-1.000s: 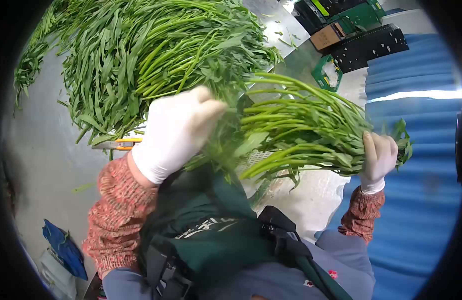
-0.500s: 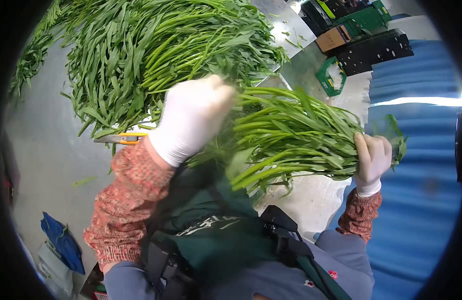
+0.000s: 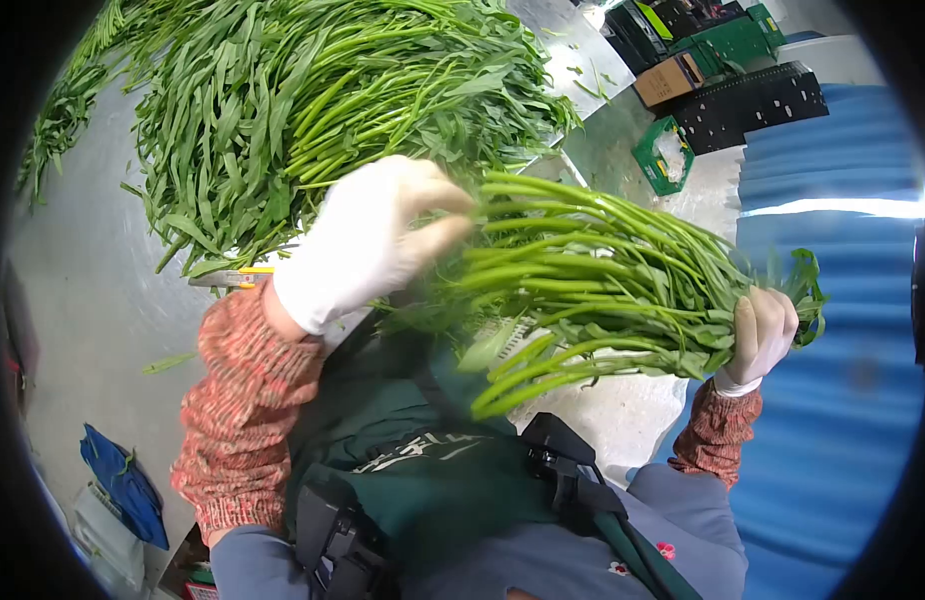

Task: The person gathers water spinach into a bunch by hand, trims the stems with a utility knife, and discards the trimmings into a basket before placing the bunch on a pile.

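Head view. Bunch of long green leafy stems (image 3: 603,270): held up off the grey metal counter (image 3: 103,310), near side, right of centre. Pale stem ends fan out toward the left; leafy tips bend over at the right.

Right hand (image 3: 763,330), in a thin whitish glove: closed round the bunch close to the leafy tips, fingers wrapped over the stems. Left hand (image 3: 368,235), likewise gloved: raised beside the stem ends, fingers curled, thumb and forefinger slightly apart. Blurred greenery lies beneath it; cannot tell whether any is pinched.

Large heap of green leafy stems (image 3: 273,100): far left on the counter, stems roughly aligned. Cutter with orange and grey parts (image 3: 231,278): lying by the left wrist, partly hidden. Stray green leaf (image 3: 170,363): flat on the counter, near left. Green plastic crate with white contents (image 3: 666,155): far right, lower down.

Handling, judged: bunch light for its bulk; stems springy, likely to snap if bent sharply; leaves soft, easily bruised, perhaps slippery if damp. Best hold: a broad, moderate wrap round the gathered stems, since a loose grip would shed outer ones.
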The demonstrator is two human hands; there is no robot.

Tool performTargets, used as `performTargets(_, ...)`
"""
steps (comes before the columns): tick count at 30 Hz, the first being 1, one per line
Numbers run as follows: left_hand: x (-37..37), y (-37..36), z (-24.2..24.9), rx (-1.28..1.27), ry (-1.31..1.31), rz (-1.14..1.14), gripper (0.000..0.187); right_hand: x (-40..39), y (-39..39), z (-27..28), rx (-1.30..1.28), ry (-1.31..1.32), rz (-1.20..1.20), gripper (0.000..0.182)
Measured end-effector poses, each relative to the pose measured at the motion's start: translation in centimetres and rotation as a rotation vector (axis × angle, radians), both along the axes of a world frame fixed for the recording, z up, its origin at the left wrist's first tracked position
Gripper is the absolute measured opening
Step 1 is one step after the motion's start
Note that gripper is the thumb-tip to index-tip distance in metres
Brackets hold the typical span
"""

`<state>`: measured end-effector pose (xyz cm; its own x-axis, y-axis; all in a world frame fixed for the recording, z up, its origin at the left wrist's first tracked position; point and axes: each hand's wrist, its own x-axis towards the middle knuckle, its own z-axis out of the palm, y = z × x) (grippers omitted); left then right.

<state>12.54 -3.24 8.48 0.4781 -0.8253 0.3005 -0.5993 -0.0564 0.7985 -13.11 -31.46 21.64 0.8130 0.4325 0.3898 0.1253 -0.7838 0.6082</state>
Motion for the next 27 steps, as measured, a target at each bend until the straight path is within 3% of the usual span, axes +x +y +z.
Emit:
performTargets(1,0.0,-0.5,0.0,-0.057,0.061,-0.094,0.033,0.0,0.0,-0.1,0.009,-0.002,0.015,0.044)
performTargets(2,-0.5,-1.2,0.3,-0.119,0.369,-0.203,0.039,-0.2,0.1,-0.3,0.024,-0.013,-0.002,0.044)
performTargets(5,-1.7,-2.2,0.6,-0.188,0.858,-0.396,0.045,0.2,0.8,-0.4,0.081,0.017,0.02,0.042)
performTargets(8,-2.1,-3.2,0.4,-0.223,0.798,-0.532,0.044,0.5,1.4,-0.5,0.107,0.034,0.025,0.041)
performTargets(11,-2.4,-3.0,1.8,-0.102,0.686,-0.469,0.04,0.7,1.2,-0.7,0.104,0.039,0.032,0.04)
performTargets(12,-2.8,-2.7,2.2,-0.09,0.762,-0.46,0.035,0.7,1.2,-0.7,0.098,0.042,0.029,0.04)
performTargets(16,-3.3,-2.6,1.8,-0.062,0.621,-0.306,0.032,0.9,1.0,-1.0,0.076,0.036,0.058,0.038)
performTargets(19,-1.8,-1.9,0.8,0.101,0.329,-0.219,0.026,0.1,0.4,-0.3,0.025,0.009,-0.008,0.039)
performTargets(20,-1.8,-1.5,-0.6,0.006,0.094,-0.131,0.018,-0.2,-0.2,-0.2,0.016,-0.008,-0.012,0.04)
performTargets(23,-1.5,0.1,-2.0,0.102,0.168,-0.147,0.017,-1.1,-0.9,-0.1,-0.017,-0.016,-0.037,0.041)
performTargets(27,-1.6,1.0,-3.5,0.498,-0.464,0.062,0.015,-1.4,-1.5,-0.5,-0.013,-0.082,-0.063,0.042)
